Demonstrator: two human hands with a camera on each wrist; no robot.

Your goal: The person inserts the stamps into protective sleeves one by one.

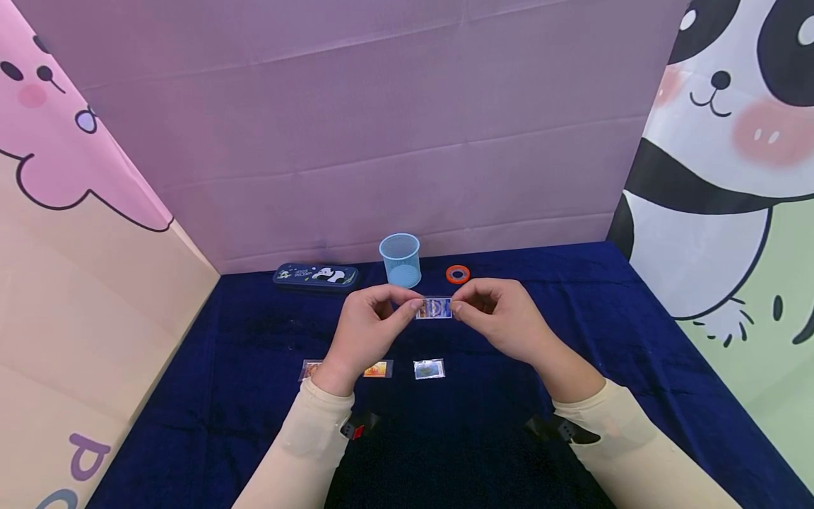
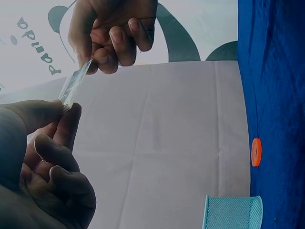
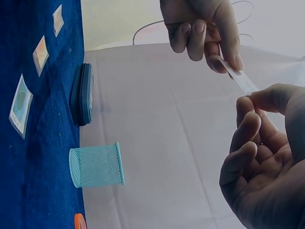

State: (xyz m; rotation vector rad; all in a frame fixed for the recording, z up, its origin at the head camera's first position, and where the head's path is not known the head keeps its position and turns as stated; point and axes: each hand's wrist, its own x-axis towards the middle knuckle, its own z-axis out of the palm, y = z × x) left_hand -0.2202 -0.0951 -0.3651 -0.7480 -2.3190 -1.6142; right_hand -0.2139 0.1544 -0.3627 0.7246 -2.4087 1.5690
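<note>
Between both hands, raised above the cloth, is a small picture card (image 1: 435, 308) in a clear sleeve. My left hand (image 1: 367, 326) pinches its left edge between thumb and forefinger. The opposite edge is pinched by my right hand (image 1: 502, 316) in the same way. On the cloth below lie several sleeved cards: a bluish-green one (image 1: 429, 369) in the middle, an orange one (image 1: 378, 369) to its left, and another (image 1: 309, 368) partly hidden by my left wrist. In the right wrist view, the held card (image 3: 242, 82) appears nearly edge-on.
A light blue mesh pen cup (image 1: 400, 260) stands at the back of the dark blue cloth (image 1: 540, 283). To its left lies a navy pencil case (image 1: 315, 276) with a panda print; to its right, an orange tape roll (image 1: 458, 274). A purple fabric wall (image 1: 381, 141) rises behind.
</note>
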